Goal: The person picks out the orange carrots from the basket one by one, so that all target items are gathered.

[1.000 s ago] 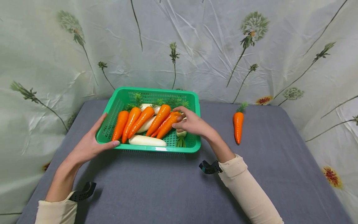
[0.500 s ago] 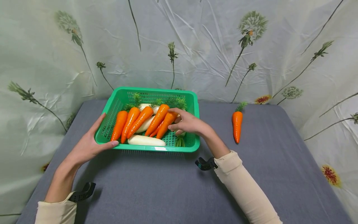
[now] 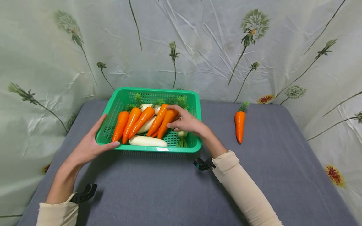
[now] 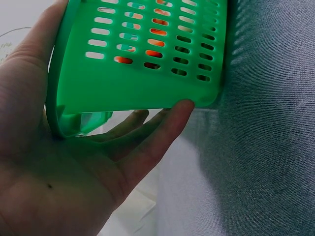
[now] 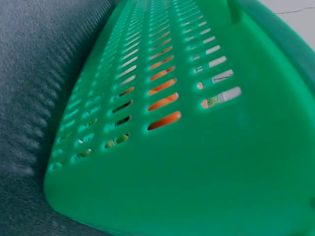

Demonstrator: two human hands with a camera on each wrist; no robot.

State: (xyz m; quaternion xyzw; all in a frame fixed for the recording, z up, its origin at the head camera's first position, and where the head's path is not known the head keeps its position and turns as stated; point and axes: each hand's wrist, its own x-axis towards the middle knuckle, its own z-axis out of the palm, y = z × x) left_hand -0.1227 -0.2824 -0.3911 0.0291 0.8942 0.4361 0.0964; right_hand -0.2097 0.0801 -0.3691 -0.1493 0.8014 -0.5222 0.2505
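A green plastic basket (image 3: 150, 149) holds several orange carrots and white radishes. My left hand (image 3: 89, 147) grips its front left corner, thumb over the rim. In the left wrist view, the fingers of my left hand (image 4: 98, 162) run along the basket's outer wall (image 4: 123, 88). My right hand (image 3: 186, 121) reaches inside and pinches the rightmost carrot (image 3: 167, 125) in the pile, index finger across its upper part and thumb at its right side. The right wrist view has only the basket's outer wall (image 5: 206, 172); the hand is hidden there.
A single carrot (image 3: 239, 127) with a green top lies on the grey table (image 3: 271, 169) to the right. A long white radish (image 3: 148, 141) lies along the basket's front. Behind the table hangs a flower-printed curtain (image 3: 198, 47).
My right hand has shifted a little left over the rightmost carrot, whose upper end has swung left and now stands steeper. The left hand and basket have stayed in place.
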